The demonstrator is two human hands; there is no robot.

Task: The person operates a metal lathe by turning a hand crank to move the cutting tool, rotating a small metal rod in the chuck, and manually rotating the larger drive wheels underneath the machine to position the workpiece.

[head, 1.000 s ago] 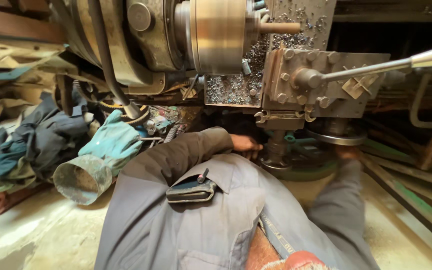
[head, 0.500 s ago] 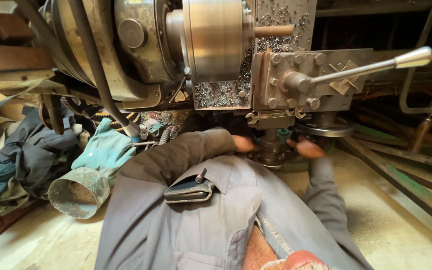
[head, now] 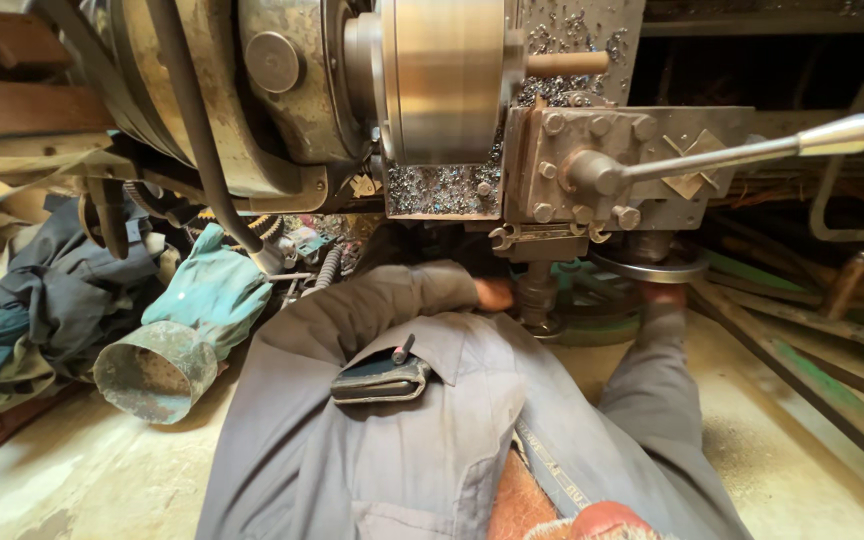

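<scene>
Shaft (head: 535, 290), dark, greasy and upright, directly under the grey bolted block (head: 572, 170); flat round steel handwheel (head: 652, 265) just right of it, also beneath the block.

Far left of the block, a soft heap of dark blue rags (head: 42, 300). Nearer, a teal glove (head: 207, 290), limp, with a wide grimy cuff. Above these, a thick black cable (head: 192, 130) curving down across the worn, brassy machine housing. Touching the block's left side, a brushed-steel cylindrical chuck (head: 447, 75), with glittering metal chips (head: 442, 190) piled below it.

Below the block, a grey cloth sleeve leading up to the left hand (head: 492, 293), pressed against the shaft; fingers hidden behind it, so cannot tell whether closed or loose. On the chest, a dark flat case (head: 382, 378) tucked in a pocket.

Right of the block, a long polished lever (head: 742, 150) ending in a rounded knob. Under it, the right hand (head: 662, 293) up at the handwheel's rim, mostly covered by the wheel; grip impossible to tell. Further right, green painted strips (head: 802, 370) slanting over the dusty pale floor.
</scene>
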